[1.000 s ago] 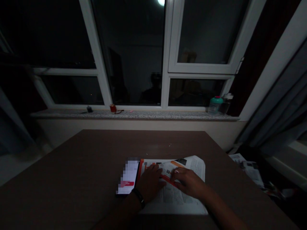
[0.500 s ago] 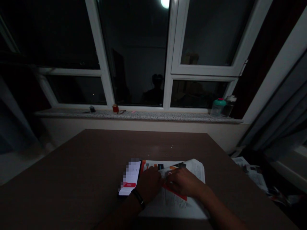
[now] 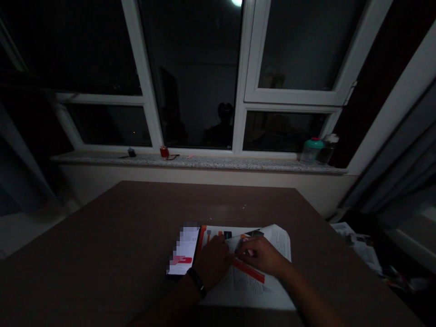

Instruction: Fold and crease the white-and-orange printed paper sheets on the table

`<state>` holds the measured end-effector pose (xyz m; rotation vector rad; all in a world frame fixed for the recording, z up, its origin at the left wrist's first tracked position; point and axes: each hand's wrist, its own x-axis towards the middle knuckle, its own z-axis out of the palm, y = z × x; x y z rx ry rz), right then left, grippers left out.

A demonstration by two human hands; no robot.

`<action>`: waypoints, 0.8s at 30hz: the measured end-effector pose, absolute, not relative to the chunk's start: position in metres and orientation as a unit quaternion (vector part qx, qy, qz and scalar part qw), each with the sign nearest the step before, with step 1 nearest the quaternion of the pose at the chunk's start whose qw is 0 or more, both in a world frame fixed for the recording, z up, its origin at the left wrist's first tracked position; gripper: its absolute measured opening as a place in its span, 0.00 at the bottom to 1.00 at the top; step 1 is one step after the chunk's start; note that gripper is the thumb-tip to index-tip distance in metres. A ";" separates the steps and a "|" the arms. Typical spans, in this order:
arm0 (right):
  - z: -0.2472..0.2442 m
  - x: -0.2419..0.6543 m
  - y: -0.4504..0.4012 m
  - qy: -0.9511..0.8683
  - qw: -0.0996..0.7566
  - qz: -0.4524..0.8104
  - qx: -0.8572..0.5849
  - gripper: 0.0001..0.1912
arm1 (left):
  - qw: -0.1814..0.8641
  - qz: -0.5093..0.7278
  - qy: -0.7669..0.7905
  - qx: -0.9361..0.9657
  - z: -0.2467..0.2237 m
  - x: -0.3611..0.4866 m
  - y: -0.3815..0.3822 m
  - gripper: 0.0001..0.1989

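Note:
A printed newspaper sheet (image 3: 245, 295) with red bands, pictures and columns of text lies on the table, part of it folded over. My left hand (image 3: 214, 259), with a dark band at the wrist, has its fingers curled on the paper at the fold. Close beside it, my right hand (image 3: 260, 256) pinches the folded layer with thumb and fingers. The fingertips of both hands almost meet, and some are hidden. At the paper's left edge a phone (image 3: 184, 250) with a lit screen lies next to my left hand.
The brown table (image 3: 102, 236) reaches toward a granite sill (image 3: 211, 163) below dark windows. On the sill stand a teal-lidded bottle (image 3: 310, 151), a clear bottle (image 3: 327, 149), a small red jar (image 3: 164, 151) and a dark little bottle (image 3: 131, 153). More newspapers (image 3: 361, 250) lie beyond the right edge.
My right hand's fingers have shifted slightly and curled more at the fold, and more of the red band shows beneath. My left hand stays in nearly the same place.

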<state>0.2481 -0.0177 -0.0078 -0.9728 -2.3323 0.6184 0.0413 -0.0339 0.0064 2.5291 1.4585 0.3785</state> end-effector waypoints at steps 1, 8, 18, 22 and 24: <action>-0.008 0.248 -0.017 -0.862 0.268 0.230 -0.364 0.08 | 0.101 0.125 0.497 0.853 0.006 0.042 -0.034 0.08; -0.007 0.247 -0.016 -0.857 0.267 0.247 -0.366 0.08 | 0.084 0.115 0.524 0.840 0.001 0.044 -0.035 0.10; 0.006 0.257 -0.020 -0.883 0.178 0.251 -0.355 0.21 | 0.041 0.107 0.520 0.846 -0.008 0.046 -0.034 0.14; 0.010 0.259 -0.022 -0.884 0.170 0.253 -0.355 0.24 | 0.041 0.111 0.512 0.850 -0.012 0.044 -0.033 0.14; 0.010 0.260 -0.022 -0.882 0.162 0.252 -0.364 0.23 | 0.041 0.109 0.511 0.851 -0.011 0.044 -0.033 0.14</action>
